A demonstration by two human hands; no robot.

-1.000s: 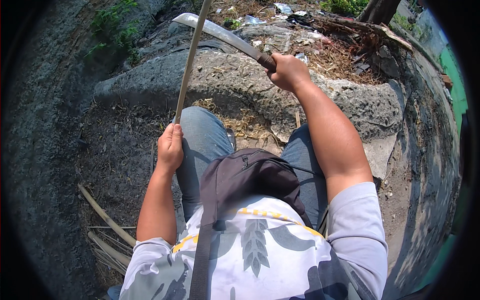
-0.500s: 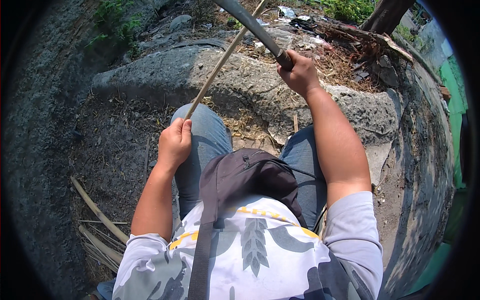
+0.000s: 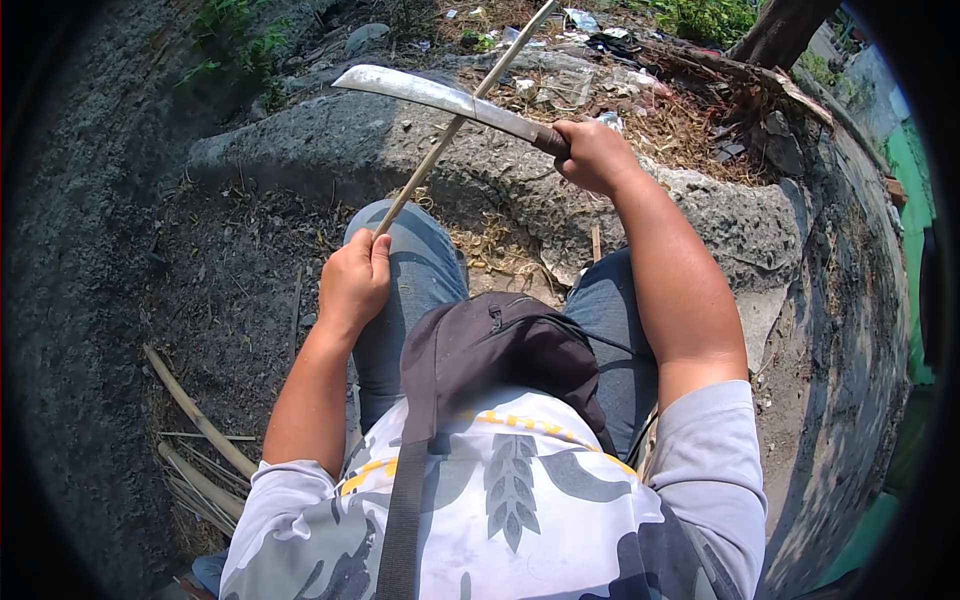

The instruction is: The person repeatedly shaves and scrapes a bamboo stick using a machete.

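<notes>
My left hand point(image 3: 354, 284) is closed round the lower end of a long, thin wooden stick point(image 3: 425, 168), just above my left knee. The stick slants up and away to the right, past the top edge of the view. In my right hand point(image 3: 597, 156) is the dark handle of a machete point(image 3: 430, 92), gripped with the fingers wrapped round it. Its long, slightly curved blade points left and lies across the stick, with the flat side catching light. Whether the edge bites into the wood cannot be made out.
A rough stone ledge point(image 3: 300, 140) runs across in front of my knees. Several cut sticks point(image 3: 198, 420) lie on the dark soil at the lower left. A black bag point(image 3: 500, 350) rests on my lap. Beyond the ledge are litter, dry shavings and a tree trunk point(image 3: 785, 28).
The machete has swung down and toward me, its blade now flatter and across the stick. My left hand holds the stick in nearly the same place.
</notes>
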